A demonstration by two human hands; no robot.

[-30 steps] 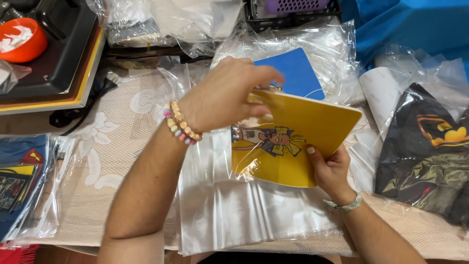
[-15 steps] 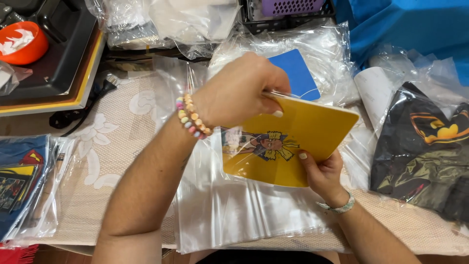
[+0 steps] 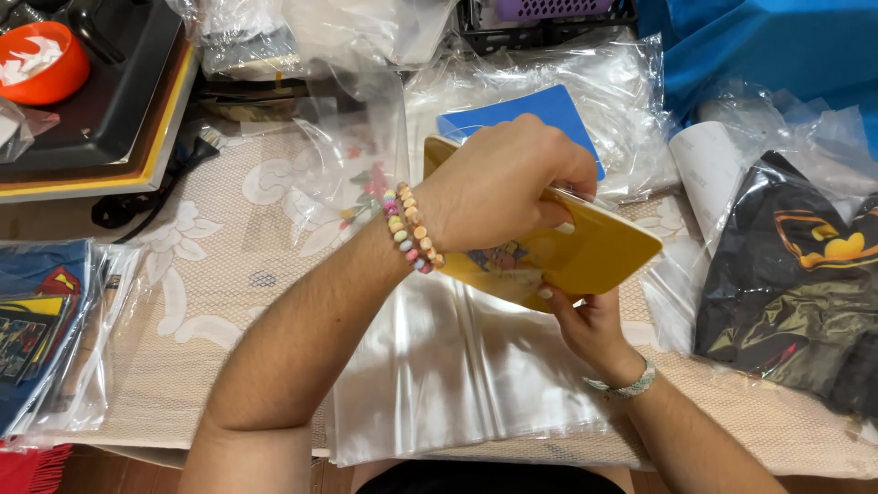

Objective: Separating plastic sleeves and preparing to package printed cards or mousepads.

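1. Yellow folded garment (image 3: pixel 585 261) with a printed design sits at centre frame, held up off the table between both hands, tilted so its far edge is raised toward the upper right.
2. Left hand (image 3: pixel 498 187), a beaded bracelet (image 3: pixel 410 229) on its wrist, reaches across from the left and closes over the garment's upper edge, fingers curled and pinching something thin and clear there; it looks like film, though I cannot tell for certain.
3. Right hand (image 3: pixel 585 320), wearing a pale green woven wristband (image 3: pixel 626 384), supports the garment from below, thumb on the printed face, fingers hidden behind.
4. Clear plastic bag (image 3: pixel 457 366) lies flat on the lace tablecloth (image 3: pixel 219 256) directly beneath the hands, in the lower centre.
5. Blue folded piece (image 3: pixel 521 114) lies inside plastic just behind the yellow garment, upper centre; a black printed shirt in a bag (image 3: pixel 786 284) lies at the right edge, bagged dark blue shirts (image 3: pixel 41 320) at the left edge.
6. Orange bowl (image 3: pixel 37 59) rests on a black heat press (image 3: pixel 119 101) in the upper left.
7. Judging from the grip, doing this well means keeping the fold square: the lower hand should hold the stack firmly while the upper hand works the thin edge evenly, without creasing the print.
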